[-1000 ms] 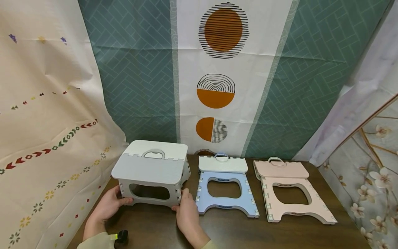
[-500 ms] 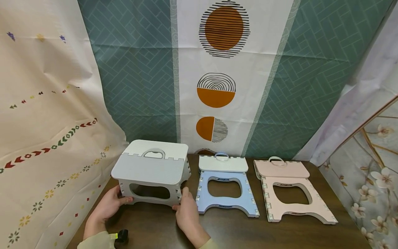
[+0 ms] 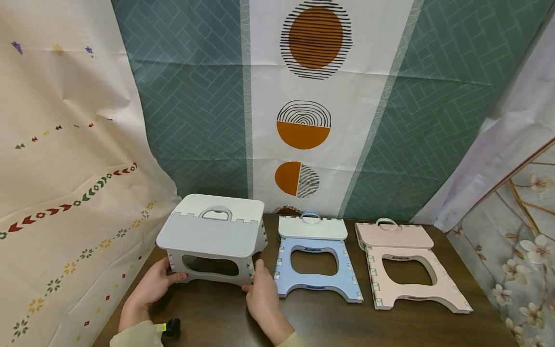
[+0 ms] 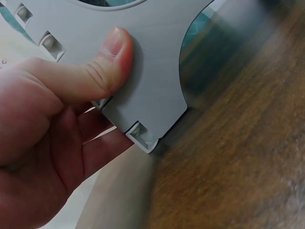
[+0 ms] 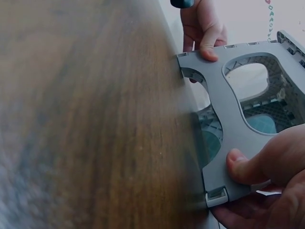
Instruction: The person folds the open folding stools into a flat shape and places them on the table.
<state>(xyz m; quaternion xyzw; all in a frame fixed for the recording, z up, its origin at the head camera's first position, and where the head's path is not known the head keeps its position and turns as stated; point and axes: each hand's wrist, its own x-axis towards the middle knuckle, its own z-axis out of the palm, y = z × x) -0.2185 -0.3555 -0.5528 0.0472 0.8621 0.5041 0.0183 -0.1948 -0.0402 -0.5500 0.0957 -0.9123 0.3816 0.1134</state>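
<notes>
A grey and white folding stool (image 3: 208, 233) stands unfolded at the left of the table, its carry handle (image 3: 216, 212) lying in the middle of the top. My left hand (image 3: 152, 284) grips the stool's near left leg corner, thumb on the front face and fingers behind the edge, as the left wrist view shows. At the near right leg corner my right hand (image 3: 263, 295) pinches the panel the same way, its thumb (image 5: 243, 167) on the front face. Both hands hold the leg panel low, close to the table surface.
Right of the stool a blue and white folding stool (image 3: 318, 282) lies folded flat. Beyond it lies a folded pink stool (image 3: 416, 291). The brown wooden table (image 3: 217, 313) meets hanging cloths (image 3: 195, 120) at the back and sides.
The head view has shifted very slightly. Both hands keep their grip on the grey stool's leg panel, and the stools stay where they were.
</notes>
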